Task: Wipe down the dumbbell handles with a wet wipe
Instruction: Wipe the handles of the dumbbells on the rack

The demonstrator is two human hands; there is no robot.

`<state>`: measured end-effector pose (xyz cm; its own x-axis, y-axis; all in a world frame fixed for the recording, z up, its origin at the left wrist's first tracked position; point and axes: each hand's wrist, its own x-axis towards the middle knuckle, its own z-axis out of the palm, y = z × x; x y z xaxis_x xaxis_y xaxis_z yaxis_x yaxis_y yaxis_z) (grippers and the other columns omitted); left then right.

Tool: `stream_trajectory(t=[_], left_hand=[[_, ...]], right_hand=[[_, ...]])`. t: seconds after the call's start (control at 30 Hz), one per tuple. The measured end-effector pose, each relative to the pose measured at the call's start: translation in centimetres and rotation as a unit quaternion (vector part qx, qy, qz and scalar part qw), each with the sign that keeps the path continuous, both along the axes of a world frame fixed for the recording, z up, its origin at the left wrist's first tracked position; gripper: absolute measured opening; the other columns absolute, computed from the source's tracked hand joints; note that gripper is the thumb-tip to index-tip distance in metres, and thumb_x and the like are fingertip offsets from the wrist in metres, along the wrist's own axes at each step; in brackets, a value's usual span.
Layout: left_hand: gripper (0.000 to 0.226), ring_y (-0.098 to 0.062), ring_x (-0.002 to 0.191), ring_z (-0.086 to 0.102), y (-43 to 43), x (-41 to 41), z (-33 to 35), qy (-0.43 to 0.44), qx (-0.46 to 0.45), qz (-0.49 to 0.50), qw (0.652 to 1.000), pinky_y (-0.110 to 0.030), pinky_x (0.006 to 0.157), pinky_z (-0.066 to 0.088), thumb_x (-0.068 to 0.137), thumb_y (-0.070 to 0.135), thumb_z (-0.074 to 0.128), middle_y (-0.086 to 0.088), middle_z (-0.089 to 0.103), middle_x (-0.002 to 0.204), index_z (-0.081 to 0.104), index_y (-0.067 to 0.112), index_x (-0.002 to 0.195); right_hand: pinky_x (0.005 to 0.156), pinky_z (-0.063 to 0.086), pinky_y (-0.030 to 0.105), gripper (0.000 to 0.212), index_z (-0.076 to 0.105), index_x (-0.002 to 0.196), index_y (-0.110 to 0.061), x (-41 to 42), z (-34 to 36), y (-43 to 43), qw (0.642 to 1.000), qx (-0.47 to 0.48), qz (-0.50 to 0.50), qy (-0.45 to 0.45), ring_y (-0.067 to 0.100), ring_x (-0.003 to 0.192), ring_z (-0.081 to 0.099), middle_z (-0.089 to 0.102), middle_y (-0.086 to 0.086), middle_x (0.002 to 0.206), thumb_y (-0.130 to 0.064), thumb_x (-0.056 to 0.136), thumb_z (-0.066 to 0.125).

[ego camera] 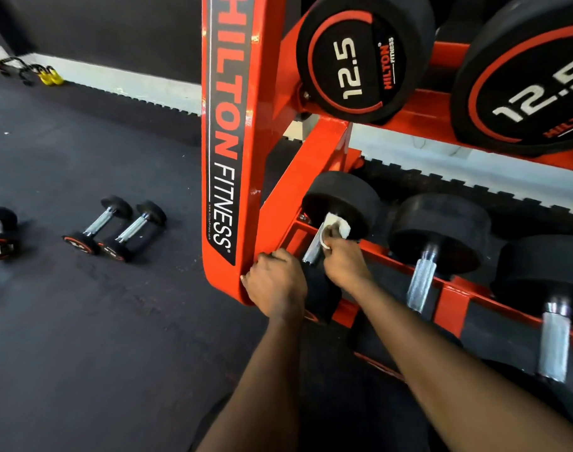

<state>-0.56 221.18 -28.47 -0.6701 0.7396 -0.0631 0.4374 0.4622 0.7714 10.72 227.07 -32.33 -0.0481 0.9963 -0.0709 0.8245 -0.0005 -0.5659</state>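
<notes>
Orange rack (233, 125), bottom tier: my right grip (343, 259) pinches the limp wet wipe (338, 225) around the knurled handle (312, 252). Dumbbell (342, 197) judged heavy: clean it in place. Hold of my left grip (275, 282) unclear.

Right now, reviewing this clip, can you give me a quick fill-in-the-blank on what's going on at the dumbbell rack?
The wet wipe is held in the ___ hand.
It lies on the handle of the ___ dumbbell on the rack's lower shelf.
The dumbbell heads on the upper shelf read ___.
___ small dumbbells lie on the floor.
Missing: right; leftmost; 12.5; three.
</notes>
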Motion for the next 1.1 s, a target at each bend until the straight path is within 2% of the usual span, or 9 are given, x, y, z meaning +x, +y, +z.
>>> stream_trajectory(t=[0.1, 0.23, 0.37, 0.5, 0.73, 0.83, 0.93, 1.03, 1.1], left_hand=[[0.061, -0.044, 0.098, 0.064, 0.2, -0.1, -0.3, 0.01, -0.004, 0.004, 1.0, -0.05, 0.103, 0.045, 0.084, 0.033, 0.025, -0.025, 0.073, 0.097, 0.073, -0.003, 0.094], [0.058, -0.043, 0.099, 0.064, 0.3, -0.2, -0.8, 0.008, 0.009, 0.008, 1.0, -0.054, 0.104, 0.044, 0.086, 0.034, 0.027, -0.023, 0.073, 0.095, 0.073, -0.001, 0.092], [0.04, -0.044, 0.103, 0.062, 0.6, -0.2, -1.2, -0.003, 0.012, 0.01, 1.0, -0.053, 0.108, 0.039, 0.094, 0.023, 0.041, -0.025, 0.072, 0.098, 0.072, -0.002, 0.093], [0.043, -0.043, 0.104, 0.062, 0.7, -0.3, -1.5, 0.003, 0.016, 0.015, 1.0, -0.054, 0.106, 0.041, 0.092, 0.027, 0.037, -0.023, 0.072, 0.099, 0.072, 0.0, 0.094], [0.043, -0.042, 0.104, 0.062, 0.4, -0.2, -0.8, 0.004, 0.012, 0.009, 1.0, -0.055, 0.107, 0.041, 0.095, 0.026, 0.038, -0.023, 0.072, 0.1, 0.071, 0.0, 0.095], [0.042, -0.043, 0.105, 0.061, 0.0, 0.0, -0.3, 0.001, 0.002, 0.0, 1.0, -0.054, 0.109, 0.039, 0.096, 0.025, 0.038, -0.024, 0.071, 0.103, 0.071, -0.002, 0.096], [0.043, -0.043, 0.104, 0.062, -0.2, 0.0, 0.1, 0.007, 0.002, -0.001, 1.0, -0.055, 0.108, 0.04, 0.097, 0.026, 0.037, -0.025, 0.072, 0.102, 0.071, -0.001, 0.095], [0.043, -0.043, 0.102, 0.063, -0.1, -0.1, 0.0, 0.01, 0.004, -0.004, 1.0, -0.056, 0.107, 0.041, 0.097, 0.026, 0.037, -0.025, 0.072, 0.101, 0.071, -0.001, 0.094], [0.043, -0.044, 0.102, 0.063, 0.1, -0.2, -0.1, 0.015, -0.003, -0.003, 1.0, -0.055, 0.108, 0.041, 0.097, 0.026, 0.037, -0.026, 0.071, 0.102, 0.071, -0.002, 0.096]], right_hand=[[0.115, 0.033, 0.036, 0.06, 0.048, 0.143, -0.011, 0.7, 0.3, 1.4, 0.98, 0.025, 0.168, -0.104, 0.025, 0.147, 0.026, 0.032, 0.006, 0.157, 0.005, 0.085, 0.044], [0.082, 0.051, 0.039, 0.02, 0.068, 0.092, -0.014, -0.4, 3.9, 4.1, 0.921, -0.047, 0.31, -0.232, 0.028, 0.097, 0.06, 0.067, 0.005, 0.097, -0.006, 0.084, 0.052], [0.064, 0.047, 0.027, 0.025, 0.067, 0.098, -0.003, -3.7, 5.3, 6.3, 0.877, -0.201, 0.366, -0.237, 0.024, 0.074, 0.06, 0.065, 0.007, 0.082, 0.001, 0.087, 0.045], [0.059, 0.046, 0.027, 0.026, 0.066, 0.09, -0.005, -4.1, 5.0, 6.2, 0.884, -0.193, 0.375, -0.202, 0.02, 0.07, 0.06, 0.065, 0.004, 0.077, 0.003, 0.085, 0.042], [0.08, 0.053, 0.035, 0.025, 0.07, 0.087, -0.017, -0.5, 3.4, 1.3, 0.953, -0.173, 0.235, 0.08, 0.019, 0.089, 0.068, 0.073, 0.002, 0.088, -0.014, 0.098, 0.047], [0.089, 0.053, 0.033, 0.029, 0.074, 0.105, -0.014, 0.3, 2.5, -2.0, 0.937, -0.2, 0.099, 0.268, 0.017, 0.098, 0.069, 0.075, 0.005, 0.102, -0.01, 0.101, 0.046], [0.078, 0.056, 0.033, 0.027, 0.073, 0.099, -0.005, 0.8, 1.9, -2.8, 0.938, -0.188, 0.024, 0.291, 0.012, 0.077, 0.065, 0.073, 0.004, 0.087, -0.009, 0.098, 0.046], [0.044, 0.046, 0.019, 0.026, 0.071, 0.085, -0.002, 1.9, 1.5, -1.8, 0.929, -0.187, -0.133, 0.292, 0.009, 0.051, 0.055, 0.065, 0.007, 0.07, -0.006, 0.095, 0.047], [0.053, 0.05, 0.023, 0.024, 0.067, 0.08, 0.001, 1.7, 1.0, -1.0, 0.892, -0.202, -0.229, 0.332, 0.013, 0.052, 0.057, 0.066, 0.014, 0.076, 0.0, 0.092, 0.046]])
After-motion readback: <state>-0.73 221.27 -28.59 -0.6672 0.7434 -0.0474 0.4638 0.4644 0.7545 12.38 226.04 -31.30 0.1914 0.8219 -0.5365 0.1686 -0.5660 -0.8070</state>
